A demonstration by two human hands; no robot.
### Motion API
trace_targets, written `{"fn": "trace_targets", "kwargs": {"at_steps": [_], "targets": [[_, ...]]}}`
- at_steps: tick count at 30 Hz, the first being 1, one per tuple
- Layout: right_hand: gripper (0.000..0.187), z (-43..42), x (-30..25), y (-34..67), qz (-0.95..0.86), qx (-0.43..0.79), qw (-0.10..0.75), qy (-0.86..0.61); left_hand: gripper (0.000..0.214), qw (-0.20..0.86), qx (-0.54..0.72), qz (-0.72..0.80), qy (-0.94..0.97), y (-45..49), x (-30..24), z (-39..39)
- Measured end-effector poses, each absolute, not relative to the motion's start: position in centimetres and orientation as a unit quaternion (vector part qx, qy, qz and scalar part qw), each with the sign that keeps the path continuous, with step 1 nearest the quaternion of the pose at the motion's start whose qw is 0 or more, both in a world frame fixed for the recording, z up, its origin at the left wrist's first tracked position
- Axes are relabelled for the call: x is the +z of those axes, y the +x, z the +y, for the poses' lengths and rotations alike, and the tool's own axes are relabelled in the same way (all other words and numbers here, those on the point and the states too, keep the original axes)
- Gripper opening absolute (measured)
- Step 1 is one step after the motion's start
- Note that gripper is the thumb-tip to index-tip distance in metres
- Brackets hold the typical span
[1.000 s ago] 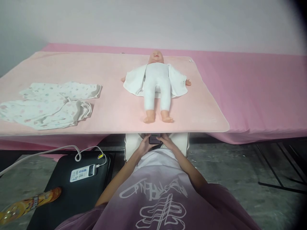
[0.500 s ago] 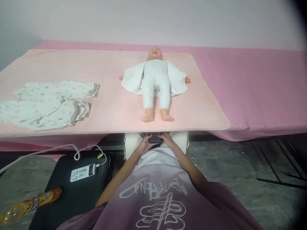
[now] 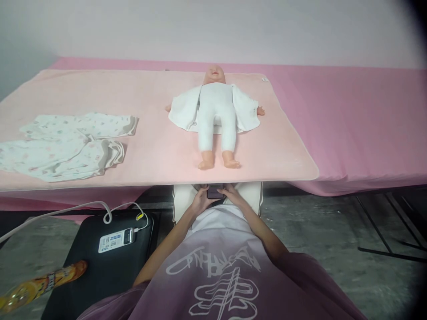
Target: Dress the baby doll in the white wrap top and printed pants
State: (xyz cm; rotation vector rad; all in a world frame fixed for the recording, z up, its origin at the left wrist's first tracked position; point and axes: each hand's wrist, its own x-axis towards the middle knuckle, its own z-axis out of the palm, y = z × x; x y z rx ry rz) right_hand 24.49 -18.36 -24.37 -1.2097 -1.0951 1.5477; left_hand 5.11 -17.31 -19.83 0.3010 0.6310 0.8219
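Since the earlier frame, the right hand [image 3: 232, 194] has shifted its thumb inward over the dark handheld device [image 3: 213, 192]; with the left hand [image 3: 201, 200] it grips both sides, at six o'clock from the baby doll [image 3: 215, 100]. Best keep it level, thumb pressure light.

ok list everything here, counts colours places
mat: one, peach, left to centre
pink cloth: one, pink, under mat
wall: one, grey, behind
doll: one, white body, on mat
white top: one, white, open under doll
patterned clothes: count unclear, white, mat's left
dark device: one, dark, below mat
cream item: one, cream, below mat
black surface: one, black, lower left
white device: one, white, on black surface
cable: one, white, plugged into white device
bottle: one, yellow-orange, lower left
metal legs: several, black, lower right
floor: one, grey, bottom
shirt: one, purple-white, bottom centre
left hand, right hand: two, bare, on dark device
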Motion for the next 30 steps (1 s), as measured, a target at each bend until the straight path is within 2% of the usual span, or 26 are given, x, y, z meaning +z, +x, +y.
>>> {"fn": "trace_targets", "kwargs": {"at_steps": [10,17,30], "targets": [[0.043,-18.4,-22.8,24.6,-0.416,0.623,0.434,-0.501,0.055,0.838,0.395,0.332,0.178,5.3,-19.9,-17.5],[0.044,-18.5,-22.4,24.6,-0.412,0.625,0.442,-0.495,0.063,0.806,0.4,0.381,0.213,5.8,-19.2,-17.9],[0.051,-17.9,-22.5,23.4,-0.428,0.603,0.447,-0.502,0.052,0.867,0.383,0.275,0.161,5.0,-20.3,-17.4]]}}
